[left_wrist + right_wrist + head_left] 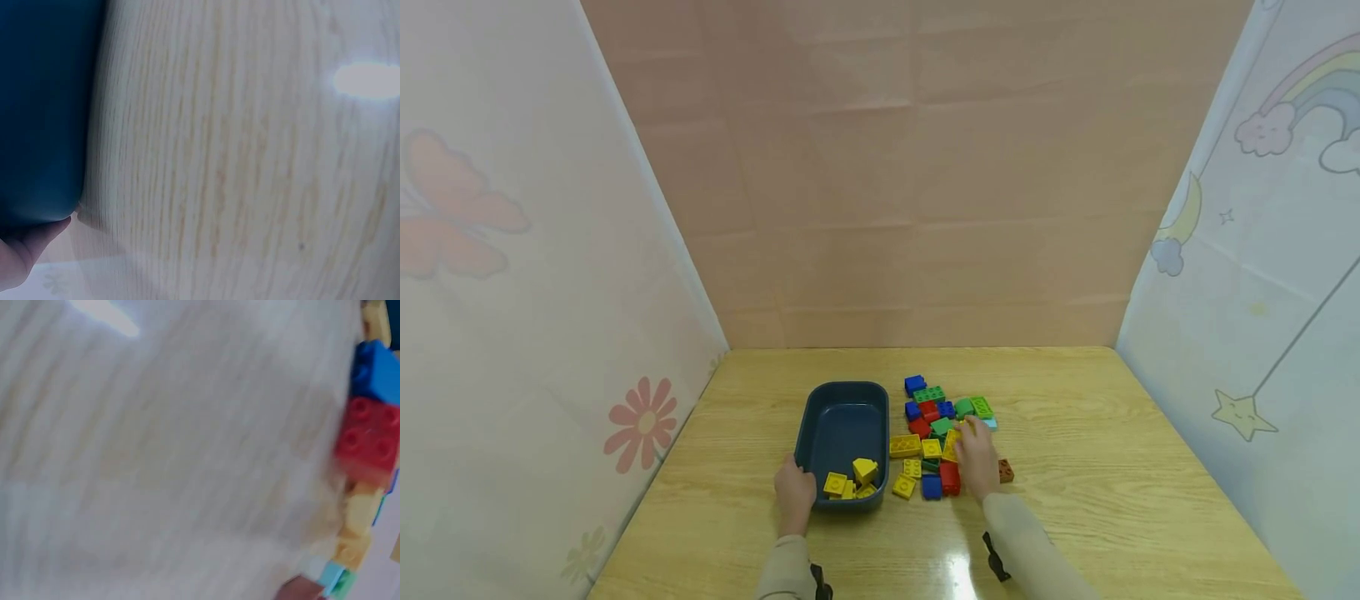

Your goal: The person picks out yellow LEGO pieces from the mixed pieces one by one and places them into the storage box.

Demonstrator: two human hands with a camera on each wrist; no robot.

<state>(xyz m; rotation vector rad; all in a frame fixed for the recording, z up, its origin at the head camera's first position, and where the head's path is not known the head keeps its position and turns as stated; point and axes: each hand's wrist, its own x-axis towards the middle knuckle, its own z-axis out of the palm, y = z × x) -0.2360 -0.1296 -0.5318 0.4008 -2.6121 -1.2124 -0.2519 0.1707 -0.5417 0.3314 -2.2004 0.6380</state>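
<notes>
The left hand (795,492) grips a bin (851,427) whose yellow blocks (865,470) only the head view shows; the right hand's (977,458) grip I cannot tell.

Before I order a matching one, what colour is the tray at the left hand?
The tray is dark blue, showing best in the head view.

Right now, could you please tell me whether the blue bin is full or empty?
Neither: the bin is partly filled. Yellow blocks lie in its near end; its far floor is bare.
</notes>
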